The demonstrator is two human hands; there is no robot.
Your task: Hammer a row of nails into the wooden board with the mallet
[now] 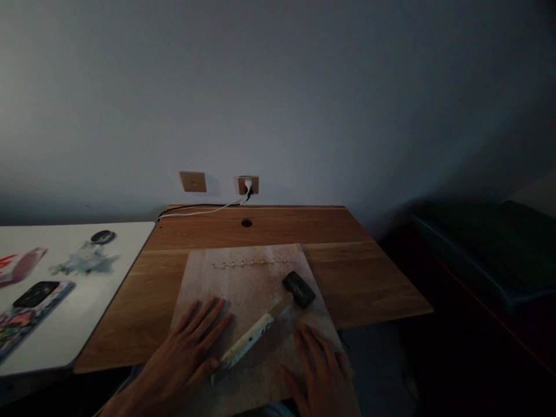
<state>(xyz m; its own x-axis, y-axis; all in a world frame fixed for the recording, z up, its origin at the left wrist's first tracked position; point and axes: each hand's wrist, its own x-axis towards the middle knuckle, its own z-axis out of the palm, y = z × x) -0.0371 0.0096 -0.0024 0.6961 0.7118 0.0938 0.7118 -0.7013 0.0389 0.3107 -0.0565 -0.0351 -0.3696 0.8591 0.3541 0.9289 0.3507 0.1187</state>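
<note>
A pale wooden board (pixel 243 289) lies on the brown wooden desk. Across it, slanting up to the right, rests a mallet (pixel 254 335) with a black head and a whitish wrapped handle. My left hand (pixel 191 341) is spread on the board's left part, its thumb at the handle's end. On the lower right of the board, my right hand (pixel 319 370) lies with fingers apart, below the mallet head. Neither hand grips anything. Near the board's far edge runs a row of several small shiny nails (pixel 252 263), which look joined by a thin line.
The wooden desk (pixel 373 278) reaches back to a grey wall with two outlet plates; a plug (pixel 248 184) and cables run along its rear edge. At left, a white table (pixel 104 289) holds a phone (pixel 35 304) and a crumpled wrapper (pixel 87 258). A dark green cushioned piece (pixel 486 243) stands right.
</note>
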